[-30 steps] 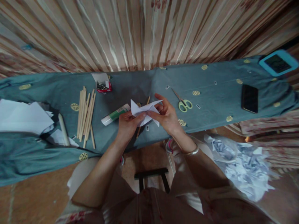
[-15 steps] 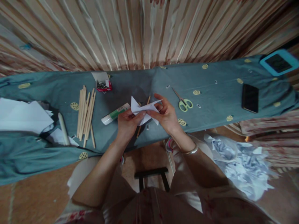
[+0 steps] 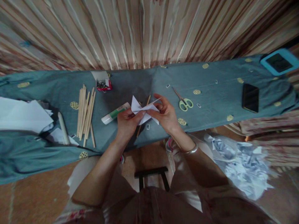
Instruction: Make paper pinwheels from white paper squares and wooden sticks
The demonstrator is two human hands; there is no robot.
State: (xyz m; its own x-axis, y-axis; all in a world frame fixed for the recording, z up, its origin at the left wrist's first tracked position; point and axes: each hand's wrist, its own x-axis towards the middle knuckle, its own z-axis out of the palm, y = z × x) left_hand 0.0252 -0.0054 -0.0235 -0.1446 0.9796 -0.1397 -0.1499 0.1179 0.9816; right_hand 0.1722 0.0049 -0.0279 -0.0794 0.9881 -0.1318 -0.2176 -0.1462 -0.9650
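A white paper pinwheel (image 3: 145, 112) with pointed blades is held between both hands above the cloth. My left hand (image 3: 127, 122) pinches its left side, thumb near the centre. On the other side my right hand (image 3: 166, 115) grips it, thumb near the middle and index finger raised behind a blade. A single wooden stick (image 3: 138, 131) lies on the cloth beneath the pinwheel, partly hidden by it. Close to the left fingers rests a green and white glue tube (image 3: 116, 113). Green-handled scissors (image 3: 183, 102) lie to the right of my right hand.
Several wooden sticks (image 3: 86, 113) lie left, below an open red box of metal pins (image 3: 103, 84). White paper sheets (image 3: 22, 115) and a pale rod (image 3: 63, 128) are further left. A phone (image 3: 250, 98) and blue-framed device (image 3: 279, 62) sit right. A bag of folded paper (image 3: 243, 168) stands below.
Both hands keep nearly the same place and hold. The pinwheel's upper blades have shifted very slightly; the rest of the scene looks the same.
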